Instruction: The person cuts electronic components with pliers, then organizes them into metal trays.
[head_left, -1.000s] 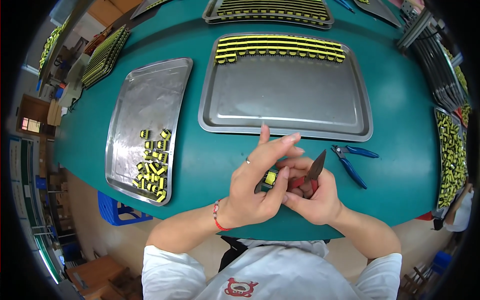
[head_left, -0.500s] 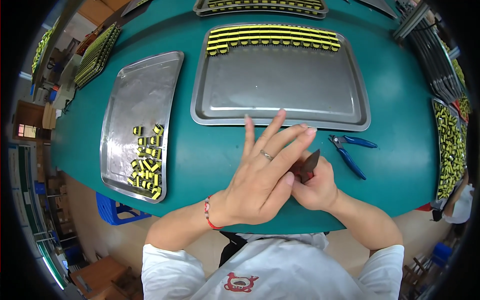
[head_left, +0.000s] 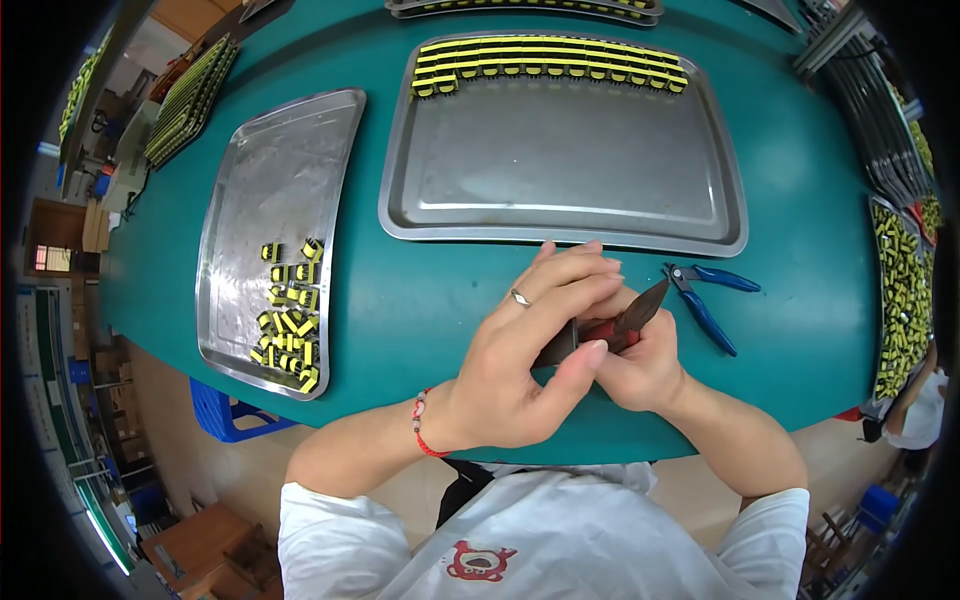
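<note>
My right hand [head_left: 648, 365] is closed around a hand tool [head_left: 640, 312] with a dark pointed tip and a bit of red near its grip; it looks like pliers. The tip points up and to the right. My left hand [head_left: 525, 345] lies against the right, its fingers drawn together and bent over. Its thumb reaches the red part of the tool. Something dark [head_left: 560, 346] shows between the left thumb and forefinger; I cannot make out what it is. Just right of my hands, blue-handled cutters [head_left: 708, 300] lie on the green table [head_left: 800, 330].
Ahead lies a metal tray [head_left: 560, 150] with rows of yellow-black parts [head_left: 550, 62] along its far side. A second tray [head_left: 270, 160] at left holds loose yellow-black parts [head_left: 290, 340]. At far right stands a tray heaped with such parts [head_left: 903, 310].
My left fingers, spread before, have come together and bent. More of the tool shows now, its tip shifted right. The dark thing between thumb and forefinger has come into sight.
</note>
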